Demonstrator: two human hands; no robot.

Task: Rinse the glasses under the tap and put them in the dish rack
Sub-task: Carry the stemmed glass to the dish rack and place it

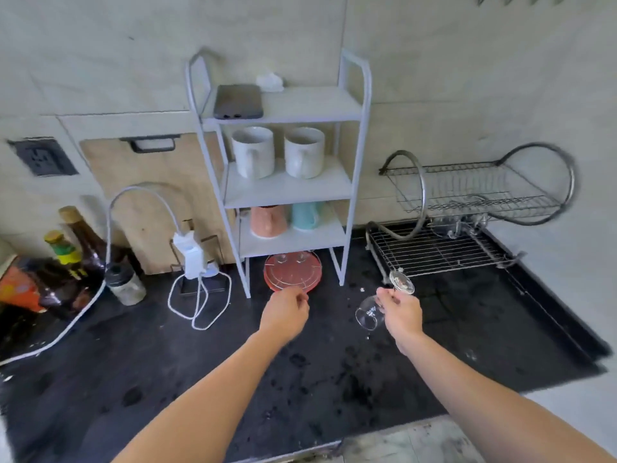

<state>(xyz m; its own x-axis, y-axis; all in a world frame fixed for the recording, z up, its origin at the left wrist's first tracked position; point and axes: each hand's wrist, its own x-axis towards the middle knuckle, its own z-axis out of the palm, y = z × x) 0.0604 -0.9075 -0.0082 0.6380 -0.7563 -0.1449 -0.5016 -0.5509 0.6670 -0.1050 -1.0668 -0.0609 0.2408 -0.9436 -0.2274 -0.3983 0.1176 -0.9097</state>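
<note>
While it is held above the right half of the table [207, 379], the glass [367, 317], clear and stemmed, lies tilted rather than upright.

- Long axis: runs from bowl, low and toward the table's front-left, up to foot, high and toward the back-right corner.
- Grip: the right hand [402, 314] is closed round the stem just above the bowl, fingers curled over it. The bowl juts out left of the knuckles and the foot shows beyond the fingertips.
- Destination: the dish rack [434, 253] stands in the back-right corner. Its lower wire tier lies just past the foot of the glass, so the foot end already points at it. The right hand is plainly the nearer one.
- Judgement: setting the glass down calls for a short reach back and right, then turning the axis upright or mouth-down over the wires.
- Left hand [285, 312]: loosely curled, holding nothing, at the front rim of a red plate [293, 277] under the white shelf unit [354, 182].
- On that plate: what look like two more glasses [302, 257], blurred.
- Tap: not in view.
</note>
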